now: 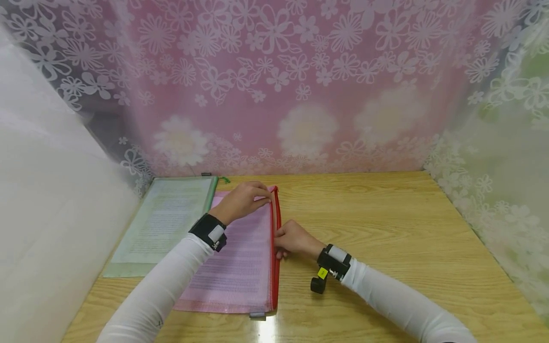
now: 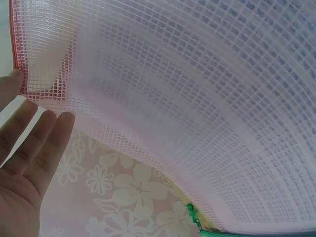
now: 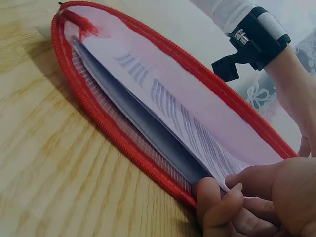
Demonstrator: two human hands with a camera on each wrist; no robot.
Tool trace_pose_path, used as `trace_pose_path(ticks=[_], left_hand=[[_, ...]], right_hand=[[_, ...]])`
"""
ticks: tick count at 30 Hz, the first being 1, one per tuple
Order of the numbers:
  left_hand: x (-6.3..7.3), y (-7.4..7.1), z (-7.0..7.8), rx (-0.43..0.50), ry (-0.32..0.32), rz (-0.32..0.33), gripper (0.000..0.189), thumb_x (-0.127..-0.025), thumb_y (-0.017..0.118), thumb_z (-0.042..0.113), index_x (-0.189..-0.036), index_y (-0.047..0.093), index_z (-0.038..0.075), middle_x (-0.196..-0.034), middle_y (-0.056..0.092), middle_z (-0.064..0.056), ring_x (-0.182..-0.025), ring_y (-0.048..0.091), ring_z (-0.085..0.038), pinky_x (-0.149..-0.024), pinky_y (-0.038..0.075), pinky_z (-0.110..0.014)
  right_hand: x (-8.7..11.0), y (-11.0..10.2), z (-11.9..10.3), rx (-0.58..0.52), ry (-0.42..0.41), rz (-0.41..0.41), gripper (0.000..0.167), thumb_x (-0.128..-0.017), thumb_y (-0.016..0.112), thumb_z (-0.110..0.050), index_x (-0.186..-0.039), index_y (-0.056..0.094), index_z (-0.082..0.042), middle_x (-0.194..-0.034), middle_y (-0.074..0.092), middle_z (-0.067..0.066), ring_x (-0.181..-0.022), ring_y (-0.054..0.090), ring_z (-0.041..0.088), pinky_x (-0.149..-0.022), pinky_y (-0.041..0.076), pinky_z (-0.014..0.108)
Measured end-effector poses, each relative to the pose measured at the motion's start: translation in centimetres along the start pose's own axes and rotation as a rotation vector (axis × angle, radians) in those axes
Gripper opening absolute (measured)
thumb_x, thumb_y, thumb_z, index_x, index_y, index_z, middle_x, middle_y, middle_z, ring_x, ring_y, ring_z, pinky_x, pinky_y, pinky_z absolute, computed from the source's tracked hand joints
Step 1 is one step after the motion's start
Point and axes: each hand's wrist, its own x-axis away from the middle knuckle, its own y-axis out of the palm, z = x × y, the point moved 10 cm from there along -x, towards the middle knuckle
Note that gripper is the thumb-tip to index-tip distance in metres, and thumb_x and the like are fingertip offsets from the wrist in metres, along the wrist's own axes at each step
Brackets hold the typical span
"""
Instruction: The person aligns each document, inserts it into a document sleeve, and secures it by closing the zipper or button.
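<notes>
A pink mesh zipper pouch (image 1: 240, 271) with a red zip along its right side lies on the table, printed sheets showing through it. My left hand (image 1: 248, 200) pinches the pouch's edge near the far right corner, thumb on one side and fingers on the other. In the right wrist view the red zip edges (image 3: 101, 121) gape apart, with printed papers (image 3: 158, 111) between them. Reaching in at the opening, my right hand (image 3: 252, 197) pinches the papers' edge between thumb and fingers. Part of the left hand is out of frame in the left wrist view.
A green zipper pouch (image 1: 167, 214) holding printed sheets lies to the left, partly under the pink one. Its green zip pull (image 1: 225, 179) sticks out at the far end. A floral curtain (image 1: 300, 95) hangs behind the wooden table (image 1: 386, 228).
</notes>
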Motion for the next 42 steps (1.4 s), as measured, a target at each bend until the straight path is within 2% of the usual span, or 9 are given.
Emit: trace_pose_path(ticks=[4, 9, 14, 20, 26, 30, 33, 37, 42], left_hand=[[0.0, 0.1, -0.1, -0.001, -0.006, -0.005, 0.013, -0.094, 0.076, 0.015, -0.105, 0.081, 0.011, -0.104, 0.075, -0.005, -0.096, 0.072, -0.020, -0.082, 0.058, -0.032], [0.0, 0.2, -0.3, -0.009, -0.021, -0.015, 0.013, -0.095, 0.075, 0.017, -0.105, 0.082, 0.013, -0.104, 0.075, -0.004, -0.096, 0.071, -0.018, -0.083, 0.058, -0.030], [0.1, 0.1, -0.4, 0.004, -0.016, -0.002, 0.012, -0.094, 0.076, 0.015, -0.104, 0.082, 0.013, -0.103, 0.074, -0.004, -0.095, 0.071, -0.019, -0.081, 0.058, -0.031], [0.1, -0.1, -0.3, 0.039, 0.010, 0.032, 0.012, -0.093, 0.077, 0.012, -0.103, 0.082, 0.012, -0.101, 0.074, -0.005, -0.092, 0.071, -0.021, -0.079, 0.059, -0.036], [0.4, 0.2, -0.5, 0.058, 0.010, 0.028, 0.011, -0.093, 0.077, 0.012, -0.103, 0.082, 0.011, -0.100, 0.074, -0.006, -0.090, 0.071, -0.022, -0.077, 0.059, -0.041], [0.5, 0.2, -0.5, 0.065, 0.008, 0.027, 0.010, -0.093, 0.076, 0.011, -0.102, 0.082, 0.011, -0.100, 0.074, -0.006, -0.090, 0.071, -0.021, -0.077, 0.060, -0.041], [0.5, 0.0, -0.5, 0.056, 0.006, 0.030, 0.011, -0.093, 0.076, 0.012, -0.102, 0.082, 0.011, -0.100, 0.074, -0.005, -0.090, 0.071, -0.021, -0.077, 0.059, -0.037], [0.6, -0.1, -0.4, 0.036, 0.002, 0.031, 0.011, -0.093, 0.076, 0.013, -0.103, 0.082, 0.011, -0.100, 0.074, -0.005, -0.090, 0.071, -0.021, -0.076, 0.058, -0.031], [0.6, -0.1, -0.2, 0.043, 0.010, 0.041, 0.012, -0.093, 0.076, 0.013, -0.103, 0.082, 0.010, -0.100, 0.074, -0.005, -0.090, 0.071, -0.019, -0.077, 0.059, -0.035]], right_hand=[[0.2, -0.2, 0.2, 0.027, -0.010, -0.022, 0.023, -0.091, 0.060, -0.002, -0.075, 0.076, 0.001, -0.061, 0.070, 0.006, -0.051, 0.063, 0.011, -0.049, 0.050, 0.022], [1.0, -1.0, 0.2, 0.085, -0.024, -0.039, 0.021, -0.096, 0.067, -0.014, -0.084, 0.079, -0.003, -0.070, 0.072, 0.007, -0.057, 0.065, 0.012, -0.053, 0.051, 0.023], [2.6, -2.7, -1.3, 0.235, -0.101, -0.036, 0.021, -0.098, 0.069, -0.021, -0.091, 0.080, -0.005, -0.074, 0.072, 0.009, -0.063, 0.063, 0.012, -0.057, 0.049, 0.025], [5.1, -5.1, -3.1, 0.376, -0.183, -0.015, 0.023, -0.099, 0.067, -0.021, -0.106, 0.079, -0.002, -0.092, 0.077, 0.007, -0.076, 0.069, 0.017, -0.065, 0.055, 0.028], [7.6, -6.8, -5.5, 0.528, -0.255, 0.088, 0.026, -0.098, 0.070, -0.025, -0.114, 0.077, -0.006, -0.108, 0.077, 0.004, -0.089, 0.069, 0.011, -0.073, 0.055, 0.028], [8.7, -7.0, -7.4, 0.653, -0.334, 0.167, 0.029, -0.098, 0.070, -0.024, -0.119, 0.075, -0.006, -0.114, 0.076, 0.010, -0.096, 0.071, 0.020, -0.078, 0.058, 0.034], [9.2, -7.0, -8.4, 0.744, -0.404, 0.231, 0.035, -0.097, 0.072, -0.025, -0.124, 0.072, -0.004, -0.121, 0.075, 0.013, -0.109, 0.071, 0.028, -0.089, 0.059, 0.042], [9.5, -7.0, -9.4, 0.845, -0.540, 0.332, 0.042, -0.094, 0.075, -0.025, -0.129, 0.069, -0.001, -0.128, 0.071, 0.015, -0.118, 0.067, 0.032, -0.098, 0.056, 0.047], [9.4, -6.7, -10.1, 0.955, -0.720, 0.432, 0.050, -0.091, 0.078, -0.020, -0.134, 0.065, 0.002, -0.131, 0.068, 0.020, -0.119, 0.065, 0.035, -0.099, 0.055, 0.046]])
